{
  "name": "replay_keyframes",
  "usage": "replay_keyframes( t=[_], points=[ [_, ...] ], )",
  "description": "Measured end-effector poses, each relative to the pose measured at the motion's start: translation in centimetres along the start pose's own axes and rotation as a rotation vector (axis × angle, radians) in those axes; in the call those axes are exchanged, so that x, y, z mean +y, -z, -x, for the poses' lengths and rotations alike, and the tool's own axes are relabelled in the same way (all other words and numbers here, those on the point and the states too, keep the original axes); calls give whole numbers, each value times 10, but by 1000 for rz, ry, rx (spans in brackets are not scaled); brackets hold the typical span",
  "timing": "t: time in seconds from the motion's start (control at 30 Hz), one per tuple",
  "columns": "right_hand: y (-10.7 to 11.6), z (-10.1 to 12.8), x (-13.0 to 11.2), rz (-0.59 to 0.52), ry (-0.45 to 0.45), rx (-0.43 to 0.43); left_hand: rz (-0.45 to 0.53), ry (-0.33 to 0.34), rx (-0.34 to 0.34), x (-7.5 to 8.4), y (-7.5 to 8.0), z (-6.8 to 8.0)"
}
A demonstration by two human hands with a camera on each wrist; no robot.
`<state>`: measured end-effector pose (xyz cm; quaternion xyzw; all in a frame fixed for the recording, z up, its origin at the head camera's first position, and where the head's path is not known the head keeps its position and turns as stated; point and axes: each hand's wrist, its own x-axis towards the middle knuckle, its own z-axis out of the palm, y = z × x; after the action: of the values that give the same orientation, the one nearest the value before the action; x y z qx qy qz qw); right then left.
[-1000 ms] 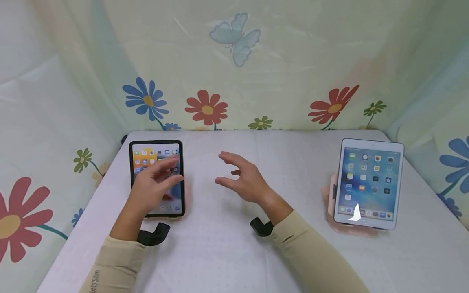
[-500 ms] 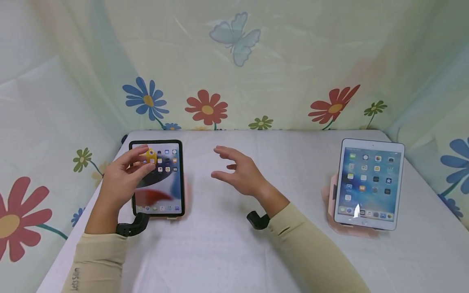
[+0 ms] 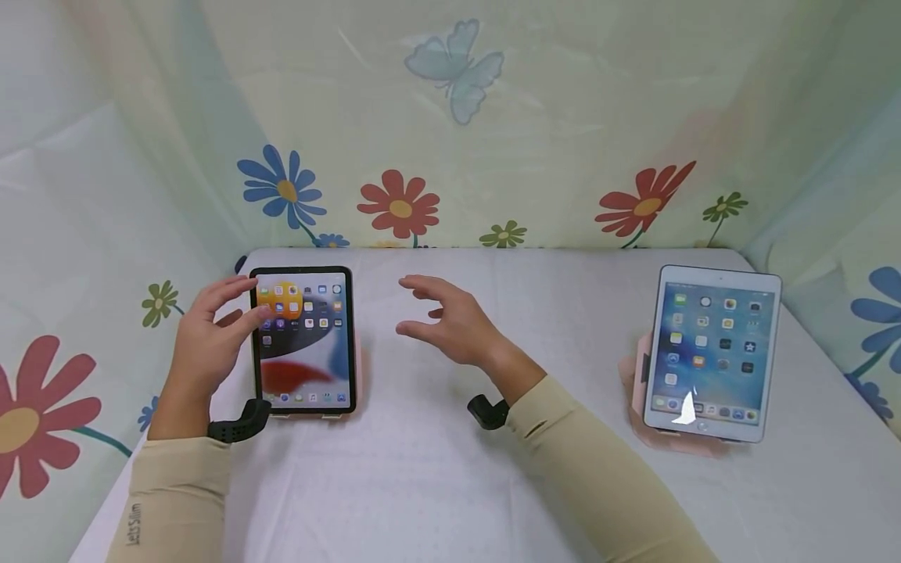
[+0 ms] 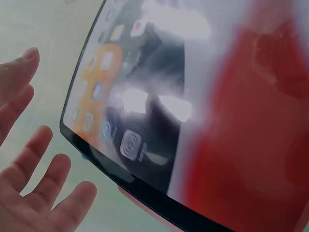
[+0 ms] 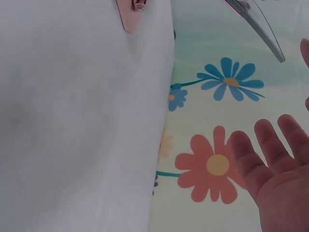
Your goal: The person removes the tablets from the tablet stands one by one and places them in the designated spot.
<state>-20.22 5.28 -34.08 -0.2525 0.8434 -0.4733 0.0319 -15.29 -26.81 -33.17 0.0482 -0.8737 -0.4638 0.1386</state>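
My left hand [image 3: 209,336] is at the left edge of a black-framed tablet [image 3: 304,340], fingers parted and nothing held. In the head view its thumb overlaps the lit screen's app icons; in the left wrist view the fingers [image 4: 53,179] appear beside the tablet's corner. That tablet leans on a pink stand [image 4: 145,208], mostly hidden behind it. My right hand [image 3: 457,320] hovers over the middle of the table, thumb and fingers apart, holding nothing. The right wrist view shows its spread fingers [image 5: 273,145] against the flowered curtain.
A white tablet [image 3: 714,352] with a lit home screen stands at the right on another pink stand [image 3: 676,442]. The white-covered table [image 3: 422,469] ends at a flowered curtain [image 3: 563,117] at the back and sides. Each wrist wears a black band [image 3: 239,426].
My left hand has moved left, from over the black-framed tablet's screen to its left edge, uncovering more icons. The right hand has drifted slightly left and up. Both tablets stay put.
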Motion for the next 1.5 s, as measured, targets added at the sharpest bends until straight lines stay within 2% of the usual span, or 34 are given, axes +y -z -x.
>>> replay_keyframes(
  t=[0.2, 0.43, 0.6, 0.87, 1.17, 1.33, 1.5],
  points=[
    [-6, -6, 0, -16, -9, -30, -11, 20, -22, -9, 1, -5],
    [-12, -14, -6, -13, 7, -62, 39, 46, -140, -17, 5, -10],
    [-18, -18, -6, 5, -3, -88, 70, 83, -184, -20, 4, -14],
    [-24, -21, -3, 4, -23, -114, 84, 49, -234, -26, 2, -19],
    [-36, -24, -3, -95, -52, -153, 239, 99, -302, -35, 3, -23],
    [-38, -26, -8, -125, -45, -173, 321, 74, -324, -38, 1, -25],
    [-39, -29, -10, -164, -42, -192, 347, 54, -332, -39, -1, -26]
  ],
)
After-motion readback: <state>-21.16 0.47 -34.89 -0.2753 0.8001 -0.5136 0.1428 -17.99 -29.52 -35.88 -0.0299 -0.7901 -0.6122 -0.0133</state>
